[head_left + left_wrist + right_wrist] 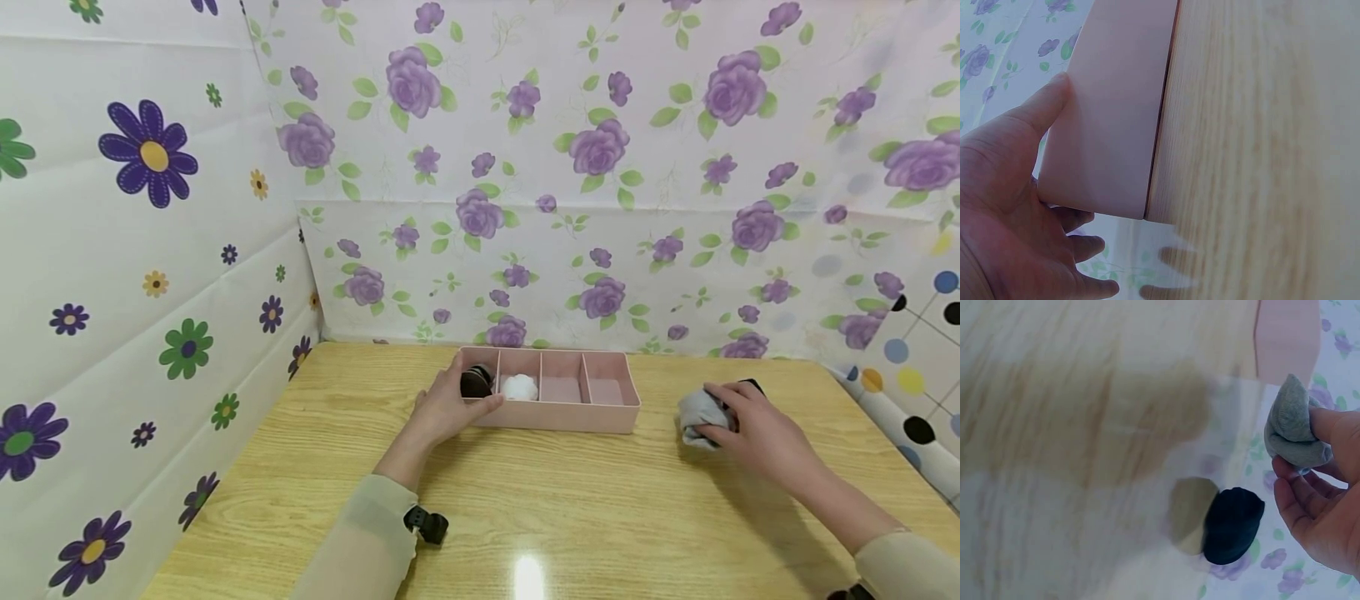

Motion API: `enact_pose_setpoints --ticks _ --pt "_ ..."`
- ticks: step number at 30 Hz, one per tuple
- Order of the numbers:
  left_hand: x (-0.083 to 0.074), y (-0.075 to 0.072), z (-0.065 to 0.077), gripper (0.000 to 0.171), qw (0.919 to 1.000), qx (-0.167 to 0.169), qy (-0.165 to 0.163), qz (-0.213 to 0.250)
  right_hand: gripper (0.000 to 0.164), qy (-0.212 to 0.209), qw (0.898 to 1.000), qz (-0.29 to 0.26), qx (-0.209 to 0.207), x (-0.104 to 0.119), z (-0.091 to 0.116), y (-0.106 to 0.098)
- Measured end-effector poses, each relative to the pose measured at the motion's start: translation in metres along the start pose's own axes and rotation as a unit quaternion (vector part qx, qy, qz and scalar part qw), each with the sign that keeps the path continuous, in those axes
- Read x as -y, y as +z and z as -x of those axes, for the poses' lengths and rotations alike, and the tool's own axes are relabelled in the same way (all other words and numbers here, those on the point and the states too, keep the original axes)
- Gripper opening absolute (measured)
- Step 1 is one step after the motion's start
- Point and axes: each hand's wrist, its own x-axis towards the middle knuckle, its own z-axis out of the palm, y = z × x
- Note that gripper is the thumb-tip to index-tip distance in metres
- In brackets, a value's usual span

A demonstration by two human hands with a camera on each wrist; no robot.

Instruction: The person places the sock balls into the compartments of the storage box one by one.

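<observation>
A long pink box [555, 417] with several compartments stands near the back of the table. My left hand [444, 408] grips its left end, the thumb on the front wall and the other fingers round the end wall. In the leftmost compartment lies a dark rolled sock [476, 382] with pale stripes, and beside it a white rolled sock [520, 387]. To the right of the box, my right hand [772, 442] pinches a rolled grey sock [1291, 425] between thumb and fingers. A black rolled sock [1235, 525] lies on the table, mostly hidden behind that hand in the head view.
The wooden table [570, 500] reaches back to a flowered cloth wall [540, 275]. Another flowered cloth [217, 292] hangs along the left side. A dotted cloth [900, 408] borders the right edge. The box's two right compartments hold nothing visible.
</observation>
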Motion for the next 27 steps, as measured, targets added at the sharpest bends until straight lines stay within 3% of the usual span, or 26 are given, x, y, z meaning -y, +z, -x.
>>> enact_pose_setpoints --ticks 7,14,27 --pt "-0.014 -0.008 0.012 0.120 1.0000 0.001 -0.001 -0.001 0.072 -0.007 1.000 -0.013 -0.018 0.008 -0.004 -0.011" --pt "-0.012 -0.008 0.011 0.118 0.9999 0.003 -0.005 -0.013 0.070 -0.022 0.999 -0.028 -0.035 0.023 -0.008 -0.022" --pt "-0.010 -0.007 0.008 0.119 0.9999 0.003 -0.002 -0.016 0.073 -0.024 0.998 -0.057 -0.028 0.055 -0.029 -0.027"
